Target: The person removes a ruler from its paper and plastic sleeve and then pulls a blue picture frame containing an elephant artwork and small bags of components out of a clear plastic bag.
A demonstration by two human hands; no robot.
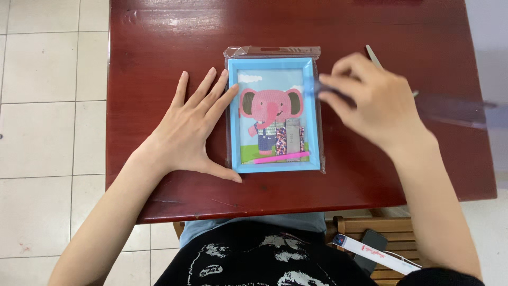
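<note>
Craft kit [275,114] in a clear plastic bag lies flat near the middle of the dark red table [159,47], its long side running away from the person. It is a sky-blue frame around a picture of a pink elephant on a pale blue ground with a white cloud and a green strip at the bottom. Small packets of beads and a pink stick sit tucked against the lower part of the picture, inside the bag. The bag's top flap sticks out beyond the frame's far edge.

Left hand [193,130] lies flat on the table just to the left of the kit — fingers spread, palm down. Its fingertips touch the frame's upper left edge and the thumb reaches to the lower left corner, so the hand brackets that side.

Right hand [373,103] hovers over the kit's upper right edge, blurred. Its fingers are curled and drawn together around something thin and dark; what it grips I cannot tell. A long, smeared grey streak [455,111] runs from the hand to the right across the table. A slim pale tool [373,55] pokes out beyond the knuckles.

Beyond the table on the left is a pale tiled floor [47,106]. Under the near edge, a wooden chair [391,233] shows — a dark phone [373,246] and a white strap [378,257] rest on it.
</note>
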